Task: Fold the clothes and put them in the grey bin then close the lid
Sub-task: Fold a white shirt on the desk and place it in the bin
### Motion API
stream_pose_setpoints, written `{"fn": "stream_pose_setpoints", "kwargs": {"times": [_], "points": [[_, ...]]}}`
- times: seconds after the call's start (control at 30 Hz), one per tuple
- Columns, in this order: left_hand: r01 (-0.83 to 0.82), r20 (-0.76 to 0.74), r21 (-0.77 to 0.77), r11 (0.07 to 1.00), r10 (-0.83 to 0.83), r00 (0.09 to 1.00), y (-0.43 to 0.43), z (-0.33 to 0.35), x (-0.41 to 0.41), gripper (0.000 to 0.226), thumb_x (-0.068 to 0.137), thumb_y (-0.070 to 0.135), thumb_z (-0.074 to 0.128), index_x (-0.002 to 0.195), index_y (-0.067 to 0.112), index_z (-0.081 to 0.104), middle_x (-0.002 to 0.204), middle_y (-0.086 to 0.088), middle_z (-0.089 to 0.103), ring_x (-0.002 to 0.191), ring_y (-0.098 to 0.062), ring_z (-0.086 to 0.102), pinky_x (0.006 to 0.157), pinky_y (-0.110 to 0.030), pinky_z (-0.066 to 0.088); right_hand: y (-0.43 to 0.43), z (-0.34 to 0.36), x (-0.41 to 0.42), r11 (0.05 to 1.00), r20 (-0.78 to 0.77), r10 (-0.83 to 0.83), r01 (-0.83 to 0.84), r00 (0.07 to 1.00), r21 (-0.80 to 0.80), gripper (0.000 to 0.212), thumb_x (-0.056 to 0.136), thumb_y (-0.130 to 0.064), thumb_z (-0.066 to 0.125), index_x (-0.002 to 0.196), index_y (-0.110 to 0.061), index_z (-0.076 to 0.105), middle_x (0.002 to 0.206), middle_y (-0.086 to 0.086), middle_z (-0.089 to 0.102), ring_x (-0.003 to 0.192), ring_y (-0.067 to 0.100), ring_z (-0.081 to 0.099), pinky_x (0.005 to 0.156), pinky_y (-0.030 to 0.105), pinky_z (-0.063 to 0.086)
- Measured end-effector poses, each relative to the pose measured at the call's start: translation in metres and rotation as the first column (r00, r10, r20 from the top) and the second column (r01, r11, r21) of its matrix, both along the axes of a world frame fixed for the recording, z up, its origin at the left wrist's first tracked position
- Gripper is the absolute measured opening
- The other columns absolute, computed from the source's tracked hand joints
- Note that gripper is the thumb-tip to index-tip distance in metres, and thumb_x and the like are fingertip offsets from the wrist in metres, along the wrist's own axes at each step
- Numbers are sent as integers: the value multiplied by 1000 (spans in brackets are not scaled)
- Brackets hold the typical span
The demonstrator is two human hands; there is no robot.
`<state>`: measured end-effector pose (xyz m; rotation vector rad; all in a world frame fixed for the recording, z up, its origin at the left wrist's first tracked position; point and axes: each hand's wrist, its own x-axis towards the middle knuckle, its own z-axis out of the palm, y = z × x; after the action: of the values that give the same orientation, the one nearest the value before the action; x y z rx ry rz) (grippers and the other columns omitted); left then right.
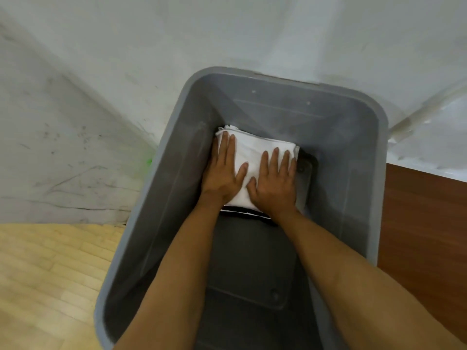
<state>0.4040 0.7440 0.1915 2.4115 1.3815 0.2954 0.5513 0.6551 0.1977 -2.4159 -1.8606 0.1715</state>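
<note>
Grey plastic fills the near part of the view: the bin (154, 218) stands with its top open, its near end cut off by the bottom edge of the picture, and two bare forearms (177, 274) reach down into it from there. Between them the bin's bottom shows a darker raised panel (252, 261) with rounded corners. Farther in, both hands lie flat, palms down, on a folded white cloth (255, 150) that sits on the bottom of the bin, toward its far end and close to the left wall. The left hand (222, 173) rests on the cloth's left edge with fingers straight and together, thumb spread inward; the right hand (275, 183) rests on the right half, fingers straight and slightly apart, thumb pointing toward the other thumb. Neither hand grips anything; the fingers only press on the cloth. At the near edge of the white cloth, just under the wrists, a thin strip of dark fabric (242, 212) shows beneath it. Beyond the cloth the far wall of the bin rises bare. Outside the bin, pale wooden floor (50, 274) lies to the left, a reddish-brown board (424, 223) to the right, and a scuffed white wall (101, 72) stands behind, with a small green mark (149, 161) near the bin's left rim.
</note>
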Motion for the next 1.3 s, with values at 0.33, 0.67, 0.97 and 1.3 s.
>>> {"fn": "stream_pose_setpoints", "kwargs": {"times": [0.33,0.67,0.97,1.3], "points": [[-142,-451,-29,990,114,885,-44,57,14,79,104,61,13,163,14,-9,172,-6,-8,157,-36,4,125,-54,17,-15,71,17,943,-90,-132,97,987,-319,89,100,-64,34,161,-3,13,166,31,6,154,46,2,126,55,2],[-197,-443,-88,976,138,886,-134,169,50,67,108,56,18,165,23,4,172,-7,5,158,-33,7,123,-54,21,-85,181,21,966,52,145,-130,988,-223,73,99,-40,53,158,-7,27,166,25,19,154,42,15,127,54,9],[-167,-296,-37,985,149,943,-218,247,91,57,109,49,30,157,19,33,157,-12,42,140,-33,43,107,-53,40,-172,239,76,979,49,182,-176,982,-105,72,95,-41,60,155,-12,33,164,22,20,153,43,15,125,55,8],[15,-259,87,996,8,966,-287,248,192,43,103,38,44,135,12,54,142,-13,54,134,-33,46,106,-50,43,-244,236,170,996,-24,69,-71,997,-59,56,101,-38,46,150,-12,39,161,20,26,150,45,19,123,59,9]]}}
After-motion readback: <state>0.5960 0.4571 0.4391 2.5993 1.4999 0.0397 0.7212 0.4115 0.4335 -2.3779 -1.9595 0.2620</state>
